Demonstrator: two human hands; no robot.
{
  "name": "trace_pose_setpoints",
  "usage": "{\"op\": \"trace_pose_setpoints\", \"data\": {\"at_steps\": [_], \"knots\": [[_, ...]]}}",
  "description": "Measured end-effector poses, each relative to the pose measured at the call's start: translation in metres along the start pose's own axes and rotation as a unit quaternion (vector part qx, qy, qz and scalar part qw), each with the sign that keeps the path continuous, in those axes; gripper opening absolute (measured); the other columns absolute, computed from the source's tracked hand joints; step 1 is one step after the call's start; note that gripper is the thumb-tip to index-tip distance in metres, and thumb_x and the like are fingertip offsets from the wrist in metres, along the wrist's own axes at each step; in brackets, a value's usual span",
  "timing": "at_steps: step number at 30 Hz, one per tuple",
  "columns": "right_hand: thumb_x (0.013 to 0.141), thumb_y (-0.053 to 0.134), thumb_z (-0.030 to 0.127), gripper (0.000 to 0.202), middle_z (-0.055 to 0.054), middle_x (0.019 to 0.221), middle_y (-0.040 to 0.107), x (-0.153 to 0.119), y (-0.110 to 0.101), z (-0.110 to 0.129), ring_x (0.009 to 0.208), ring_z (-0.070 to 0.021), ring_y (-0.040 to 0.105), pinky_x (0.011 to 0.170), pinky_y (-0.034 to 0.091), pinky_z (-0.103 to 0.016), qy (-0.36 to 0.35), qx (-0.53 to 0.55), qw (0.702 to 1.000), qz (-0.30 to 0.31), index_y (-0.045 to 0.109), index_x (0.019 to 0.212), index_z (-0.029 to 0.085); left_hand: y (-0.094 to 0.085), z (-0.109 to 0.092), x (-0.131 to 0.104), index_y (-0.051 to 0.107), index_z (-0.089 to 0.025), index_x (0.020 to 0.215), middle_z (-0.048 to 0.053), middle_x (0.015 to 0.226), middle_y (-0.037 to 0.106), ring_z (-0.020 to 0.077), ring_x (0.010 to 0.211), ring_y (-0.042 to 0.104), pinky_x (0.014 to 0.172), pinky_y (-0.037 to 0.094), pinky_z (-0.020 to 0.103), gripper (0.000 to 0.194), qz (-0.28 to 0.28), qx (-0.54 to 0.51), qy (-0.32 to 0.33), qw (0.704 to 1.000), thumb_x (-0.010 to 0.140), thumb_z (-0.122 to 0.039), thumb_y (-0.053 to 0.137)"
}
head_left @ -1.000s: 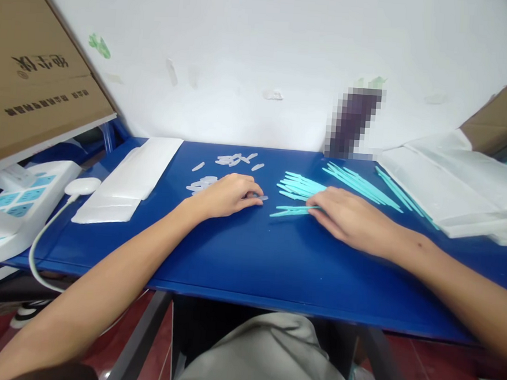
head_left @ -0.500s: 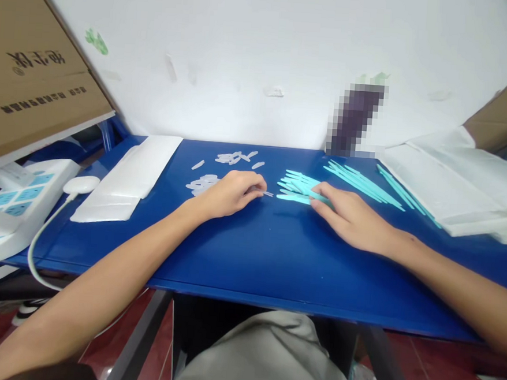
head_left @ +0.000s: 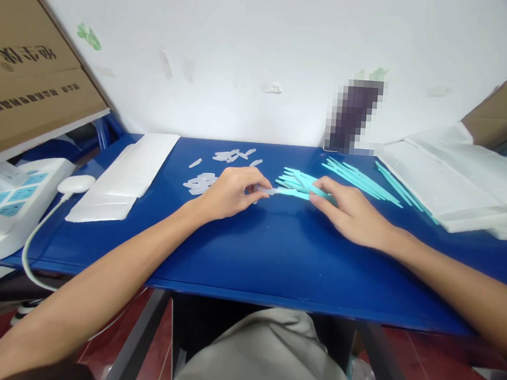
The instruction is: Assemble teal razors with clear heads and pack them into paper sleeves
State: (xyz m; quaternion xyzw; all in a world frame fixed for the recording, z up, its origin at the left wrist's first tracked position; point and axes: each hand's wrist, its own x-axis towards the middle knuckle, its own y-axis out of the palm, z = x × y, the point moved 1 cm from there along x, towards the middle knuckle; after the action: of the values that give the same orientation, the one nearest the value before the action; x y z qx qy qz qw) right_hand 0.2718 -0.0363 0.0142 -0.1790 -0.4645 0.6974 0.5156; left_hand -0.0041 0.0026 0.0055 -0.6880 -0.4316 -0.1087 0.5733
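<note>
Between thumb and fingers, my left hand (head_left: 233, 193) pinches a small clear plastic piece (head_left: 267, 190). My right hand (head_left: 345, 211) grips a turquoise stick (head_left: 294, 193), whose tip meets the clear piece between the hands. Behind it lies a pile of turquoise sticks (head_left: 297, 178), partly covered by my right fingers. Several loose clear pieces (head_left: 232, 155) lie beyond my left hand, and more (head_left: 199, 183) are beside its wrist.
More turquoise sticks (head_left: 362, 180) lie behind my right hand. White bags (head_left: 449, 180) are at the right, a white packet (head_left: 126, 178) at the left. A power strip (head_left: 19, 191) with a cable and a cardboard box (head_left: 39, 76) stand far left.
The clear piece and the turquoise stick, apart before, now meet end to end. My left hand has moved slightly right, and the stick is lifted a little in my right fingers.
</note>
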Motion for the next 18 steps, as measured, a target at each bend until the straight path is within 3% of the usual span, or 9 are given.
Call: {"op": "trace_pose_setpoints", "data": {"at_steps": [6, 11, 18], "knots": [[0.102, 0.047, 0.043, 0.023, 0.002, 0.068, 0.06, -0.001, -0.001, -0.004, 0.06, -0.0188, 0.055, 0.061, 0.038, -0.033, 0.005, -0.015, 1.0, -0.011, 0.054, 0.092, 0.024, 0.002, 0.001, 0.001, 0.073, -0.016, 0.094, 0.003, 0.083, 0.074, 0.0107, 0.068, 0.065, 0.065, 0.054, 0.021, 0.01, -0.039, 0.004, 0.009, 0.999, 0.097, -0.025, 0.072], [0.103, 0.049, 0.043, 0.022, 0.003, 0.07, 0.059, -0.002, -0.001, -0.004, 0.06, -0.0168, 0.053, 0.062, 0.038, -0.032, -0.02, -0.003, 0.999, -0.027, 0.055, 0.093, 0.024, 0.001, -0.002, 0.0, 0.075, -0.017, 0.094, 0.004, 0.086, 0.075, 0.0113, 0.071, 0.067, 0.066, 0.055, 0.022, 0.007, -0.022, -0.014, -0.003, 1.0, 0.096, -0.023, 0.074], [0.1, 0.056, 0.039, 0.016, 0.003, 0.074, 0.06, -0.004, 0.004, 0.006, 0.061, -0.0156, 0.051, 0.061, 0.039, -0.031, -0.048, 0.019, 0.997, -0.064, 0.055, 0.093, 0.024, 0.016, -0.014, 0.003, 0.078, -0.014, 0.094, 0.004, 0.084, 0.075, 0.0119, 0.069, 0.069, 0.068, 0.058, 0.023, 0.01, 0.0, -0.13, -0.084, 0.988, 0.087, -0.019, 0.083]]}}
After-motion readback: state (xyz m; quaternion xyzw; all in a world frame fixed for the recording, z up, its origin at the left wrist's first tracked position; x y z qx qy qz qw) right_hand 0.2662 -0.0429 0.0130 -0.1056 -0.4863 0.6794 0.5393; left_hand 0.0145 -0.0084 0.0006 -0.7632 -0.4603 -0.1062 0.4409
